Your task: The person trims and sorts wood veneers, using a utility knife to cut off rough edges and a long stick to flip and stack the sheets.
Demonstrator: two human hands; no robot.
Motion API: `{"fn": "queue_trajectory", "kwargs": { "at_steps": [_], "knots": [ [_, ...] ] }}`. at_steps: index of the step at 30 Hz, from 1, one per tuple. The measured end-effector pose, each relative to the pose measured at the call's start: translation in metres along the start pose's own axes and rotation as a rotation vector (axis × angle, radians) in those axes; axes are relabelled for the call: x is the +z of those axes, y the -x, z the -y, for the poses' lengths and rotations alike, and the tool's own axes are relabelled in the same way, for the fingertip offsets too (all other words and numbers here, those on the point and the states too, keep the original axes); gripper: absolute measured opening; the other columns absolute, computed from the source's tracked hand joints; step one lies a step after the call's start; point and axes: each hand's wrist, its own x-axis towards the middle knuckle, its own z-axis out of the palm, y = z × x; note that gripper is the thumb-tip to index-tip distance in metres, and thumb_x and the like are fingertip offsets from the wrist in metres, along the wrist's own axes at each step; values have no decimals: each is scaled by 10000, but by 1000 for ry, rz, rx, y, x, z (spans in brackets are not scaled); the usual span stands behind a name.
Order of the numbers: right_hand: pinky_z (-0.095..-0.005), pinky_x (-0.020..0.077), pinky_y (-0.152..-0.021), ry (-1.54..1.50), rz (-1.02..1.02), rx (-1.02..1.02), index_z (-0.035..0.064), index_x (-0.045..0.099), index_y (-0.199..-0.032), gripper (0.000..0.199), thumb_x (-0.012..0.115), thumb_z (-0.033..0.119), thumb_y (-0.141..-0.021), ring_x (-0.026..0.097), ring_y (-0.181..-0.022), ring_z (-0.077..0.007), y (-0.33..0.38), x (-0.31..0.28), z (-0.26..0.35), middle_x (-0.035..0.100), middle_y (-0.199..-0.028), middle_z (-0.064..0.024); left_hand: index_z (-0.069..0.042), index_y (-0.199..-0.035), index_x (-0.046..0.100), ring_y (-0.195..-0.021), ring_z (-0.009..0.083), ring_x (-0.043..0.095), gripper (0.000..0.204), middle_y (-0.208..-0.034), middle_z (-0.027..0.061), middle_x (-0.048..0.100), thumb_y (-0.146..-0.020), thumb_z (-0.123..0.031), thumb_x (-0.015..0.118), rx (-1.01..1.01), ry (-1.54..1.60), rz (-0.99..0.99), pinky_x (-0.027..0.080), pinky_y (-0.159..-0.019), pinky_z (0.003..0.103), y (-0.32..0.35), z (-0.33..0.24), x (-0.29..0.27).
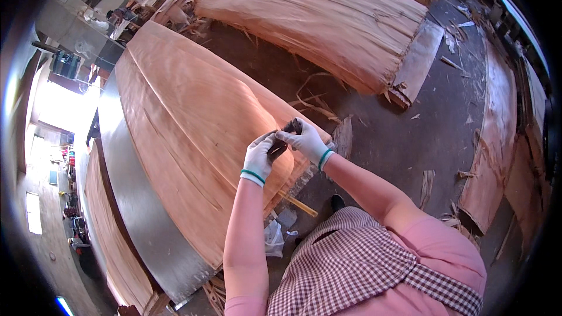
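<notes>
Both my hands wear white gloves with dark grey fingertips and green cuffs. They meet over the near right end of a broad stack of thin reddish-tan wood veneer sheets [193,111]. My left hand [261,153] is closed, with its dark fingertips turned toward the other hand. My right hand [303,139] pinches close against the left fingertips. What lies between the fingers is too small to make out. Beneath the hands the top sheet bulges up in a smooth curve. A yellow stick [300,205] pokes out from the stack's near end, below my hands.
A grey metal surface [149,193] runs along the stack's left side. Another veneer pile [322,17] lies beyond, at the upper right. More long sheets [489,140] lie at the far right. Torn veneer scraps [319,102] and a clear plastic bag [273,239] are near the stack.
</notes>
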Motion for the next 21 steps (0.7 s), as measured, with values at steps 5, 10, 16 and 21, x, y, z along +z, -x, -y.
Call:
{"fn": "queue_trajectory", "kwargs": {
  "at_steps": [5, 10, 16, 21],
  "knots": [
    [-238, 416, -508, -79, 23, 49, 46, 602, -840, 175, 689, 198, -848, 514, -599, -79, -1, 2, -9, 578, -706, -10, -5, -1012, 657, -821, 205, 675, 156, -929, 101, 686, -925, -83, 554, -19, -15, -10, 583, -724, 337, -7, 11, -13],
    [-234, 380, -483, -293, -113, 254, 76, 628, -857, 199, 671, 270, -870, 497, -539, -77, -4, -14, -11, 571, -680, 15, -25, -983, 675, -842, 186, 666, 145, -931, 69, 690, -911, -106, 579, -55, -5, -175, 564, -687, 332, -7, 15, -7],
    [-232, 394, -489, -65, 67, 112, 76, 629, -865, 260, 743, 306, -822, 501, -578, -65, 4, -4, -9, 575, -699, 18, -41, -987, 682, -826, 156, 658, 142, -903, 41, 686, -913, -120, 590, -44, 25, -20, 558, -689, 292, -7, 27, -13],
    [-245, 428, -507, -177, -79, 209, 62, 611, -866, 191, 730, 208, -833, 510, -579, -76, 2, -7, -14, 586, -731, 9, -39, -936, 665, -763, 167, 650, 124, -882, 52, 670, -904, -128, 585, 56, -57, -137, 557, -655, 303, -1, 27, -25]
  ]
}}
